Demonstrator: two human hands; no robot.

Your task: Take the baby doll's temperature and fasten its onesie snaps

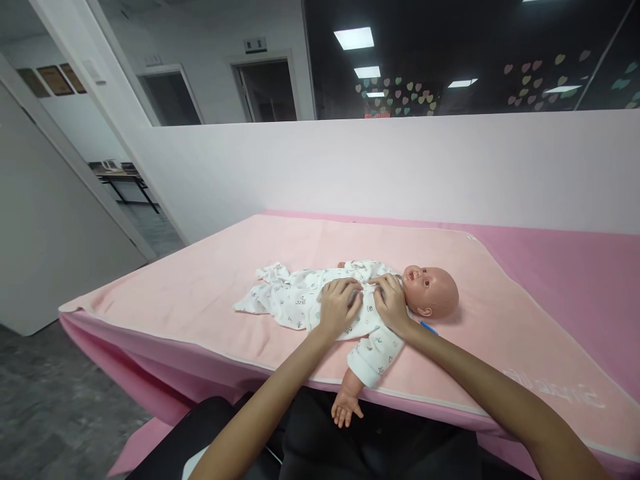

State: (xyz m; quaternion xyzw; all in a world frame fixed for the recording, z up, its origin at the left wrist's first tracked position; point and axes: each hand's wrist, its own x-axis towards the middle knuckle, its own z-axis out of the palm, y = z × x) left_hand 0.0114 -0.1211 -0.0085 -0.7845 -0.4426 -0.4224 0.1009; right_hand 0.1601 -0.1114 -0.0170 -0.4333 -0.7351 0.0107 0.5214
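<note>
The left hand (pixel 341 305) and the right hand (pixel 391 301) lie with bent fingers on the chest of the printed white garment (pixel 295 300); whether they pinch its fabric, I can't tell. It looks soft and light, best taken by a loose fold. The doll (pixel 369 320) wearing it lies on its back along the near edge of the tabletop (pixel 575 280), one arm over that edge; it's probably smooth and firm (I'd support neck and seat). I count one doll, one garment, one blue object (pixel 429 327), one peach cloth (pixel 190 287) beneath.
</note>
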